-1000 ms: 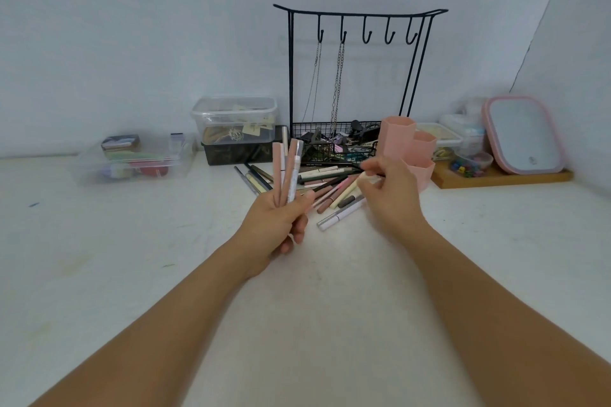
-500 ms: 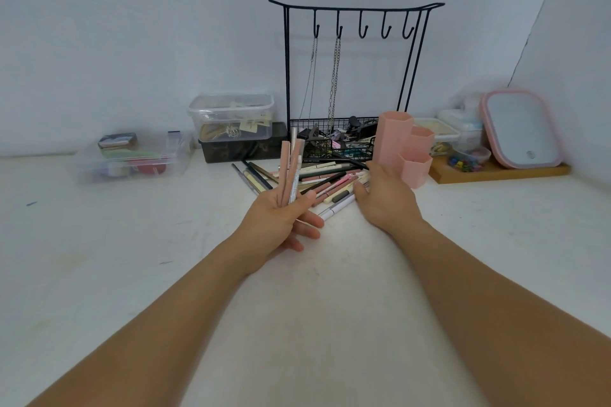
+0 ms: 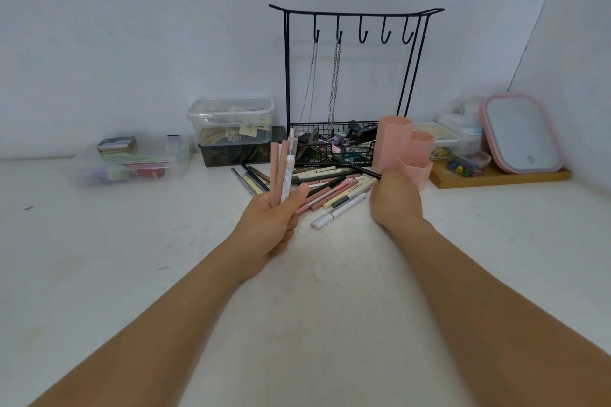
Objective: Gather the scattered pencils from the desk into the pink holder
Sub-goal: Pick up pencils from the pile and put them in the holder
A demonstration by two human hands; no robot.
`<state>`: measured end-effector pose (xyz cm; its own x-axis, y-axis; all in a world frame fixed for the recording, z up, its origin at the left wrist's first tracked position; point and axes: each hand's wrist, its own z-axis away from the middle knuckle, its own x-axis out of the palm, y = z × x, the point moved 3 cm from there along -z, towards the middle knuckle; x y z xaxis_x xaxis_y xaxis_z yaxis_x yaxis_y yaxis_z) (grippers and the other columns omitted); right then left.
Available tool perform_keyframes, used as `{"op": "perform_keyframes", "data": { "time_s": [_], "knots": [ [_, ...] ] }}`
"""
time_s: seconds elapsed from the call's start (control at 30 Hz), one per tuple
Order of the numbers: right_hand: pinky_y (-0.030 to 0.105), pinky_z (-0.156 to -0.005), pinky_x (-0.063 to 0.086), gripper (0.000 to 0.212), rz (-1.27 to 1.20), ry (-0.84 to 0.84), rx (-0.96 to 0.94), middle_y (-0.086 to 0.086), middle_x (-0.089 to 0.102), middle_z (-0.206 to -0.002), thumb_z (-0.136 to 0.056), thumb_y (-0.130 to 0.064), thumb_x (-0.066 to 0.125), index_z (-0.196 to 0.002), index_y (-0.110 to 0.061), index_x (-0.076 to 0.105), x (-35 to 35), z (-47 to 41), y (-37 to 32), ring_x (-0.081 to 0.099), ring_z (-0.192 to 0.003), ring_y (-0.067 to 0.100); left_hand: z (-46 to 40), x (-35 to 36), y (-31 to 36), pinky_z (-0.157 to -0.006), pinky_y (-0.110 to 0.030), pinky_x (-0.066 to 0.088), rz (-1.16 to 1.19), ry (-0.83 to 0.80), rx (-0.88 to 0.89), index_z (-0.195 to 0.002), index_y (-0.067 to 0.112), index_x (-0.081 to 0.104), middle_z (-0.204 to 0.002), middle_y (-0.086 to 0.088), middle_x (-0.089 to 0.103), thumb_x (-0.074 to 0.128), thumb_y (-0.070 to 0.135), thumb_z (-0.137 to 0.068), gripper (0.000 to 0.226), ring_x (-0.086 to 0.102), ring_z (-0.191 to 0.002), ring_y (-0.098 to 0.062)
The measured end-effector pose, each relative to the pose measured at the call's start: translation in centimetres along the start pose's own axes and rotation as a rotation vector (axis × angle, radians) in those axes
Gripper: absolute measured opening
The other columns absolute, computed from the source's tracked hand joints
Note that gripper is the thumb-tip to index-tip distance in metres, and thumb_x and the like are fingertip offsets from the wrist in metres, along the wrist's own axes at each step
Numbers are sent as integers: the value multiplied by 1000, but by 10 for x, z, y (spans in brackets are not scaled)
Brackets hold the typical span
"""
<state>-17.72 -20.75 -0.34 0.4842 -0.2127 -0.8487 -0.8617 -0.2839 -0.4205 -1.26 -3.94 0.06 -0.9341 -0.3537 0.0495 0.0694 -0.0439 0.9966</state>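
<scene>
The white table [image 3: 99,274] lies bare toward the near edge and left. The pink holder [image 3: 405,149] stands just behind the right hand [image 3: 395,200], whose fingers curl on a black pencil [image 3: 358,169]. Loose pencils [image 3: 334,190] lie between the hands. The left hand [image 3: 276,218] grips upright pencils [image 3: 282,172].

Hands [image 3: 274,218] – two; pink holder [image 3: 405,149] – one, three cups; hooks [image 3: 362,33] – five.

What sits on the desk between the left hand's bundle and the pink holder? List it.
In the head view, a loose pile of scattered pencils lies on the white desk between the left hand and the pink hexagonal plastic holder; the right hand reaches in there.
</scene>
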Motion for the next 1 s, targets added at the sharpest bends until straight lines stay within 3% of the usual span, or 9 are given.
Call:
{"op": "perform_keyframes", "data": {
  "time_s": [0.27,0.57,0.73,1.0],
  "knots": [
    [40,-87,50,21,-49,37,-1,15,57,-115,-99,-2,47,-118,-4,55,-5,0,-4,59,-102,31,-2,-2,-2,-37,-23,32,-25,11,37,-65,16,48,-55,-2,47,67,45,-93,45,48,-47,-16],
    [34,-86,48,18,10,-18,30,14,62,-115,-100,-6,50,-115,-5,60,-5,-1,-1,60,-106,30,-1,-1,1,-38,-20,18,12,-14,27,-71,22,40,-52,6,30,69,42,-91,41,18,-46,-11],
    [31,-78,43,16,-51,4,31,13,62,-113,-101,-10,52,-115,-6,60,-4,-1,1,59,-99,27,-1,-1,0,-37,-20,19,34,9,11,-69,23,36,-54,5,28,66,41,-95,43,19,-46,-11],
    [38,-77,52,7,-243,77,-9,9,60,-104,-102,-17,52,-100,-12,57,-4,5,-9,60,-88,26,-4,-3,0,-36,-19,24,71,46,8,-78,17,47,-52,6,35,66,41,-96,35,26,-45,-10]
  ]
}}
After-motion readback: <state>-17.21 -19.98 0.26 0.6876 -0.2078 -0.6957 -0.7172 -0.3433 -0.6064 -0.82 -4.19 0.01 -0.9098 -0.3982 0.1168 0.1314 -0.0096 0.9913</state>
